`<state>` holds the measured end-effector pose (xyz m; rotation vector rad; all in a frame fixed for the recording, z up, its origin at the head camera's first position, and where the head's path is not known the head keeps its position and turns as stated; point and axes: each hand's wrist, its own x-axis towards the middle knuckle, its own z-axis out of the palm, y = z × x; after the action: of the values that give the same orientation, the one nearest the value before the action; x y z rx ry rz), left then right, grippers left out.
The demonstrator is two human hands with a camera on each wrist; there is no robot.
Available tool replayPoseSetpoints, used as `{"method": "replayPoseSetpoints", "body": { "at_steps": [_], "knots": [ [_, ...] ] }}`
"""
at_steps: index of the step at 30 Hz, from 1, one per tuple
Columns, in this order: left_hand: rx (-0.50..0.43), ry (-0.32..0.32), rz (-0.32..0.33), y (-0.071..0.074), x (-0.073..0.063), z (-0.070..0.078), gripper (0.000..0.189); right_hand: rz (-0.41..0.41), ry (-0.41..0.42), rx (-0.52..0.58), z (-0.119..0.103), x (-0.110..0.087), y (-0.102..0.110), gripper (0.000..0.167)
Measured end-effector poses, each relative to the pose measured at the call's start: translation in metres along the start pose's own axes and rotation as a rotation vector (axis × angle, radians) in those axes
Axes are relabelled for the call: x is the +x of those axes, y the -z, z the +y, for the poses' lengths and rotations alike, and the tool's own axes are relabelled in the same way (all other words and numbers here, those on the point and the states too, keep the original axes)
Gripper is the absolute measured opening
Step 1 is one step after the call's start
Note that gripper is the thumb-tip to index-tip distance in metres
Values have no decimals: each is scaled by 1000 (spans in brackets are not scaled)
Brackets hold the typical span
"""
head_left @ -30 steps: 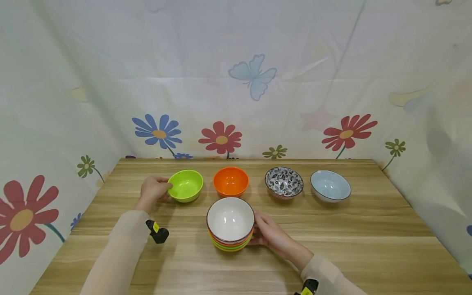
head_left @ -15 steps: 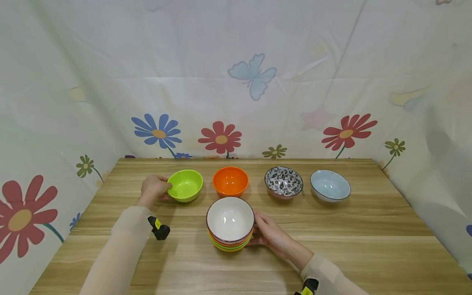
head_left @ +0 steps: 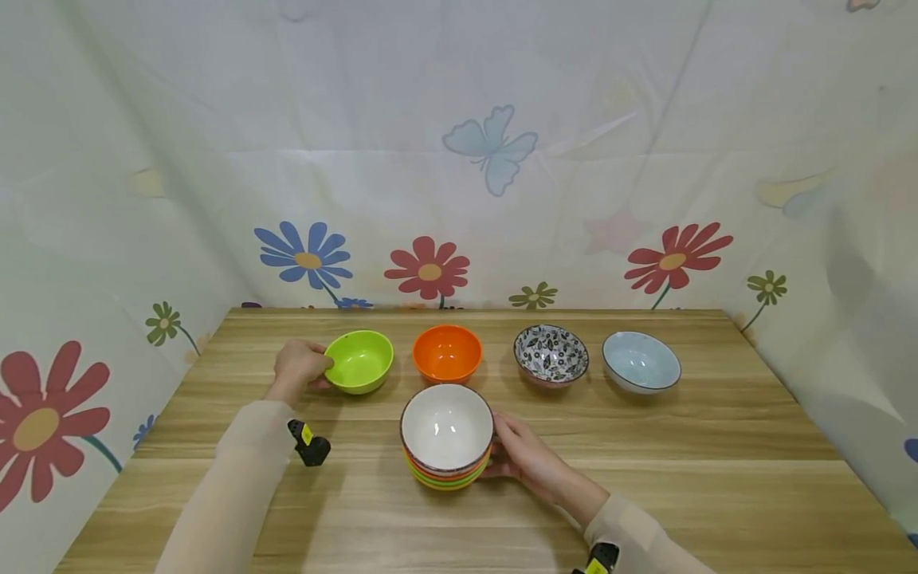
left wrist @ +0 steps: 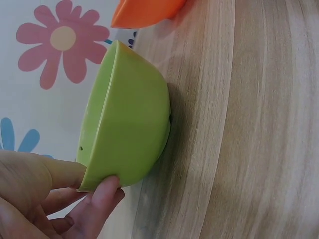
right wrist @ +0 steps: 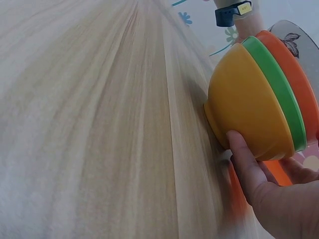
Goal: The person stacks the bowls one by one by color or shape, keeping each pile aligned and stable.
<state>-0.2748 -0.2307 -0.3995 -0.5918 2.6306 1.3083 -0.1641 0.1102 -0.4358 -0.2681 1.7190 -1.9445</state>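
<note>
Toward the left of the table, my left hand (head_left: 297,371) pinches the near-left rim of a lime-green bowl (head_left: 361,363). One finger curls over the rim in the left wrist view, while another presses the outer wall of the bowl (left wrist: 129,119). In the middle foreground stands a stack of nested bowls (head_left: 446,430), a white one with a dark rim on top. Below it come orange, green and, lowest, a yellow bowl (right wrist: 244,104). My right hand (head_left: 527,458) grips the stack's right side, thumb near the top rim and fingers lower down.
Behind the stack sits an orange bowl (head_left: 448,355). Farther right are a black-and-white floral bowl (head_left: 551,355) and a pale blue bowl (head_left: 641,363). All stand on the wood-grain table (head_left: 681,502), backed by a flower-print curtain (head_left: 574,207).
</note>
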Motion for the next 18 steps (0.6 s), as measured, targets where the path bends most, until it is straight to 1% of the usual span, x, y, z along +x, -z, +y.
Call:
{"method": "replayPoseSetpoints", "body": {
  "at_steps": [6, 9, 14, 18],
  "knots": [
    [15, -1, -1, 1, -2, 3, 41, 1, 2, 3, 0, 0, 0, 62],
    [22, -17, 1, 1, -2, 3, 41, 1, 3, 7, 1, 0, 0, 62],
    [76, -41, 22, 0, -3, 2, 40, 3, 6, 15, 1, 1, -1, 61],
    [104, -38, 37, -1, -2, 2, 39, 5, 5, 12, 1, 0, -1, 61]
  ]
}}
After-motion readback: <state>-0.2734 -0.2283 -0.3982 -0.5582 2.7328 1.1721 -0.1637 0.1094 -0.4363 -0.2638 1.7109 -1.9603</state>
